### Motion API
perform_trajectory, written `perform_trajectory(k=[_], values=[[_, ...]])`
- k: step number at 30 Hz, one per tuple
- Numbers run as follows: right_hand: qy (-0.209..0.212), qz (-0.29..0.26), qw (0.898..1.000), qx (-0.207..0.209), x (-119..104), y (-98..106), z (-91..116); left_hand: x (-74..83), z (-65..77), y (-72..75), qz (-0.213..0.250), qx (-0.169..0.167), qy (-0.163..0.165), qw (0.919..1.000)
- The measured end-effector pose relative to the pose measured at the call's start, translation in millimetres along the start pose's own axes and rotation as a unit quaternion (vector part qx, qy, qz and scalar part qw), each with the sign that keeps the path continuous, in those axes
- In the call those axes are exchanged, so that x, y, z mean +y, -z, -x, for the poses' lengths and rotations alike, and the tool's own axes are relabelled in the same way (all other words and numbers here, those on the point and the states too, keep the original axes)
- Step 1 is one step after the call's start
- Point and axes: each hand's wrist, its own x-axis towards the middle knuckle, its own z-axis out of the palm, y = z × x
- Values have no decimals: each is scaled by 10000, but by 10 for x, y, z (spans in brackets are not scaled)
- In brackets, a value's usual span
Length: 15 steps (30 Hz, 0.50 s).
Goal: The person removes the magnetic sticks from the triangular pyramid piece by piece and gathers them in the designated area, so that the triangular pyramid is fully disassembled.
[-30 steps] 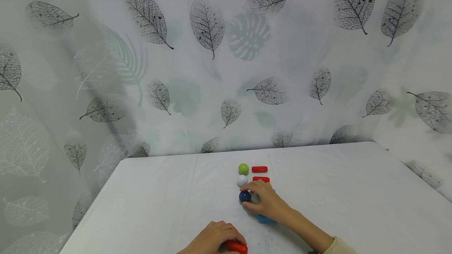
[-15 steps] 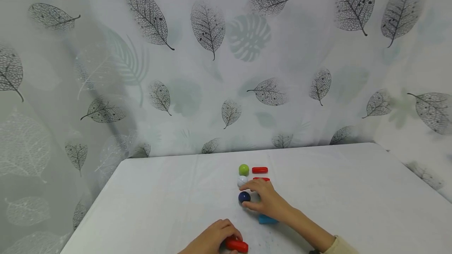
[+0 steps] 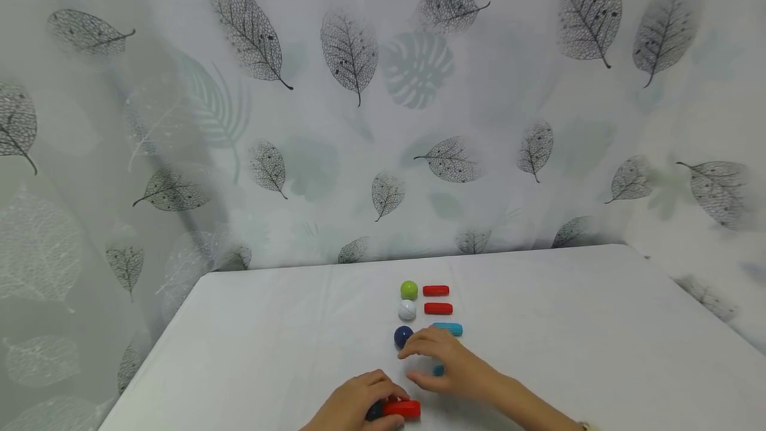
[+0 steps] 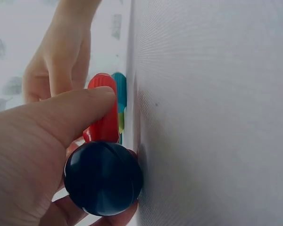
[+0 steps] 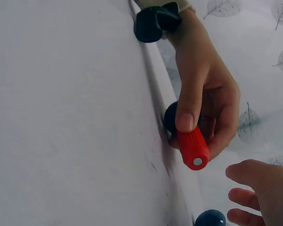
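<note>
My left hand [image 3: 359, 403] grips a red rod [image 3: 402, 409] low over the near part of the table. Against the rod's end is a dark blue ball [image 4: 104, 179], and the thumb lies along the rod in the left wrist view. A pale round spot marks the rod's other end in the right wrist view. My right hand [image 3: 451, 363] hovers with thumb and fingers apart, holding nothing. Just beyond its fingertips lies another dark blue ball [image 3: 403, 336]. Under this hand a blue piece [image 3: 439, 370] is mostly hidden.
A green ball [image 3: 409, 290] and a white ball [image 3: 407, 310] line up behind the loose dark blue one. To their right lie a red rod [image 3: 435, 290], a second red rod [image 3: 439, 308] and a blue rod [image 3: 450, 329]. A patterned curtain [image 3: 335, 118] hangs behind the table.
My right hand has drawn back toward me from the loose dark blue ball, uncovering the blue rod. In my left hand the dark blue ball at the red rod's end has come into view.
</note>
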Motion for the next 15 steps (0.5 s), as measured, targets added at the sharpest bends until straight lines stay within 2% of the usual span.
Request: perform_trajectory(k=[2, 5, 8, 11, 15], values=[[104, -316, 9991, -254, -45, -4, 34, 4, 5, 1, -42, 58, -62, 10000], [96, -740, 9944, -750, -111, -5, 92, 15, 3, 4, -42, 17, 88, 10000], [-243, -961, 9877, -1208, -177, -3, 165, 27, 0, 7, 60, -115, 343, 9993], [-497, -1078, 9831, -1394, -207, -10, 232, 30, -2, 9, 432, -275, 613, 9968], [-404, -1085, 9823, -1473, -203, -11, 276, 20, 0, 11, 1103, -374, 851, 9895]])
